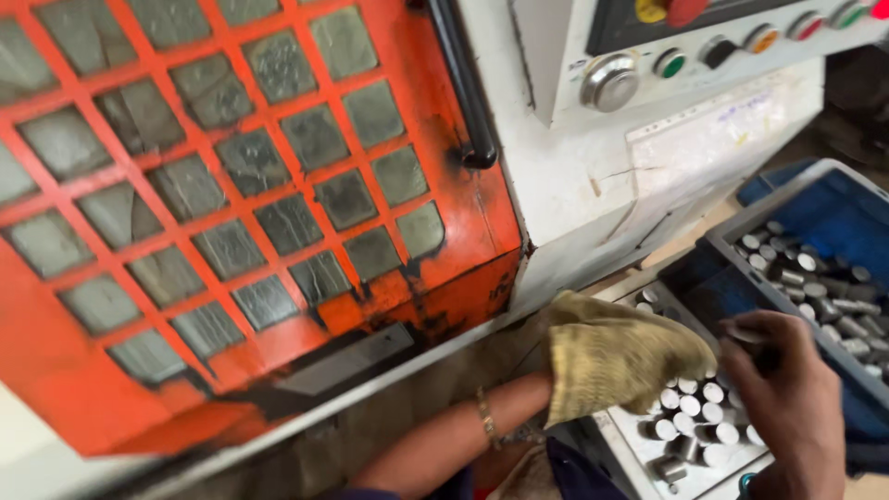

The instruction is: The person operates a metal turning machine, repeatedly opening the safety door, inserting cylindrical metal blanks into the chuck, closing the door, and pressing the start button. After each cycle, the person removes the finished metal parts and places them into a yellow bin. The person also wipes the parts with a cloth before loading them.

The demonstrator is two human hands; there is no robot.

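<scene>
My left hand (607, 356) was closed inside a yellow rag (616, 356) over the grey tray's (639, 444) near-left corner; my right hand (787, 389) pinched a small metal cylinder (741, 331) just beside it.

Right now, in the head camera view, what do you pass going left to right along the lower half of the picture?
Orange grid door → wrist bracelet → left hand under a yellow-brown cloth → white tray of upright metal cylinders → right hand, pinching one small cylinder → blue crate of loose cylinders.
</scene>
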